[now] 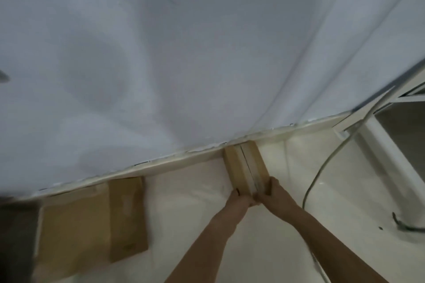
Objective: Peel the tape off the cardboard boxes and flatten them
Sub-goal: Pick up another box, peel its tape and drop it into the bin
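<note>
Two forearms reach in from below. Left hand and right hand meet at the near end of the box. Both sets of fingers curl over its edge, likely steadying it to start the tape. Too blurred to tell whether either pinches the tape end. The box lies on the floor, its far end against the baseboard. Flaps are closed, tape runs along the centre seam, contents hidden. Left of the box: flat cardboard, probably finished. Right of the box: a cable.

Pale grey wall meets cream floor, white shelving at the right.
</note>
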Demonstrator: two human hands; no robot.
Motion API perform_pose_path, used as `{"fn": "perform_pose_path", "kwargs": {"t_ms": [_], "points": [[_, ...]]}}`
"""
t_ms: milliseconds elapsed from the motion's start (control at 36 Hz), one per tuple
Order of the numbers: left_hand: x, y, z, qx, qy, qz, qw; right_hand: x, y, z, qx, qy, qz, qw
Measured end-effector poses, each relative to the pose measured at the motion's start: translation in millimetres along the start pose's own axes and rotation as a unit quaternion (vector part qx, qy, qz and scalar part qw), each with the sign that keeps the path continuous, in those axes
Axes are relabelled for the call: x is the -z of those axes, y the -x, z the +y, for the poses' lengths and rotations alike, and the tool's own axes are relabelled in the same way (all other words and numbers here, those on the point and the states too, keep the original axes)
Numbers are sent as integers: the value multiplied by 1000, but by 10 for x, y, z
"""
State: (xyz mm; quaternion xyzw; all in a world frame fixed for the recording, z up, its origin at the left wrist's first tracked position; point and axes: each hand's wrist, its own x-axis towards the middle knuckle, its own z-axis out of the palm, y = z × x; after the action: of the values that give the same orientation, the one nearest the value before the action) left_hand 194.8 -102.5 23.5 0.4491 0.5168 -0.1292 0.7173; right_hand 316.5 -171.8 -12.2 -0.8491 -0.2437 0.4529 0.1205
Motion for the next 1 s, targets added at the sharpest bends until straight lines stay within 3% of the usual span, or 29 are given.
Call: {"fn": "perform_pose_path", "kwargs": {"t_ms": [194, 444, 611, 722, 1000], "points": [[97, 40, -24, 6, -22, -13, 1000, -52, 150, -68, -7, -32, 18, 999], [564, 964, 305, 5, -91, 36, 995, 190, 911, -612, 43, -110, 23, 993], [740, 2023, 662, -91, -98, 63, 989, 609, 1784, -1082, 129, -159, -4, 979], [819, 2690, 763, -156, -90, 120, 976, 917, 2398, -1366, 197, -135, 9, 971], [840, 4854, 1159, -403, -122, 226, 878, 1494, 3954, -2303, 329, -159, 83, 927]]}}
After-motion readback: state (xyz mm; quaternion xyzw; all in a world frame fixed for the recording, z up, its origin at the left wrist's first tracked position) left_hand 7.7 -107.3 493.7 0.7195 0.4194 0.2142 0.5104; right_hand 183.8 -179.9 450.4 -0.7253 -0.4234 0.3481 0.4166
